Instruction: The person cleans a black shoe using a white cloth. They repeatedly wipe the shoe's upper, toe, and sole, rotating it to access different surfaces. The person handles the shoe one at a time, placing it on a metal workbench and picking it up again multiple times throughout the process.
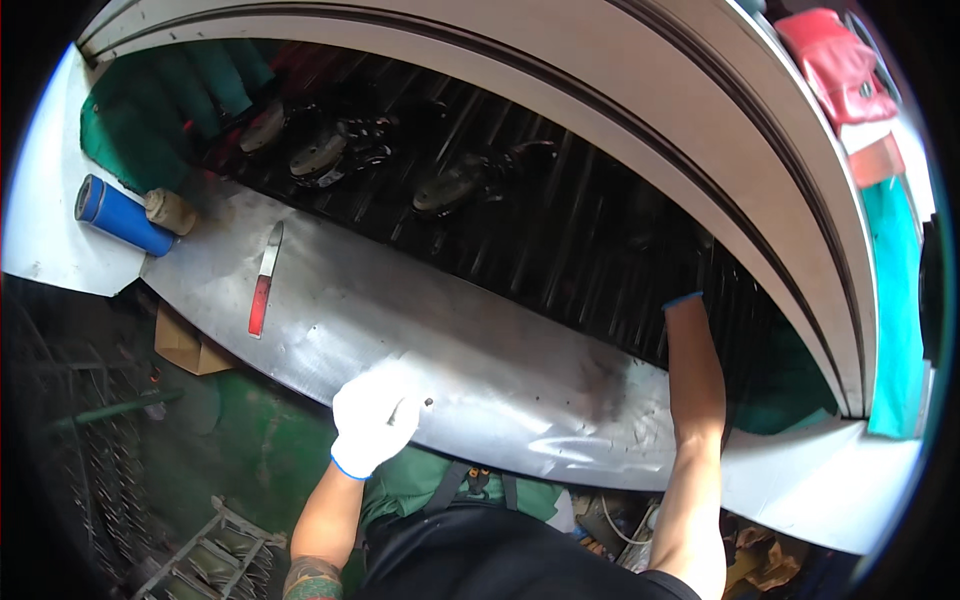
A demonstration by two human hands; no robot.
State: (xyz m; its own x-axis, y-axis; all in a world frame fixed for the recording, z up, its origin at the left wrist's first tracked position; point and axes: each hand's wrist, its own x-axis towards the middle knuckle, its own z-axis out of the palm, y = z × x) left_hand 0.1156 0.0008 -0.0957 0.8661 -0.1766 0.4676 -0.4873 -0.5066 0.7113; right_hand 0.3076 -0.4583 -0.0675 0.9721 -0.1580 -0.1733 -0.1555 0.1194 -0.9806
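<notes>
My left hand [376,420], in a white glove with a blue cuff, rests on the near part of a bare metal ledge [480,370]. Glare washes out its fingers, so their pose is unclear. Beside it is a small dark dot on the metal. My right arm stretches over the ledge into a dark recess, where only the blue-edged cuff [684,300] of my right hand's glove shows; the fingers are lost in darkness. A knife [264,280] with a red handle and a pale blade lies on the ledge, to the left.
Several dark fixtures with grey oblong pads [447,192] sit on the ribbed black bed [560,250]. A curved pale panel [640,80] arches overhead. At left lie a blue cylinder [130,215] and a tan roll [170,211]. A red glove [838,65] is at upper right; a cardboard box [188,342] stands below.
</notes>
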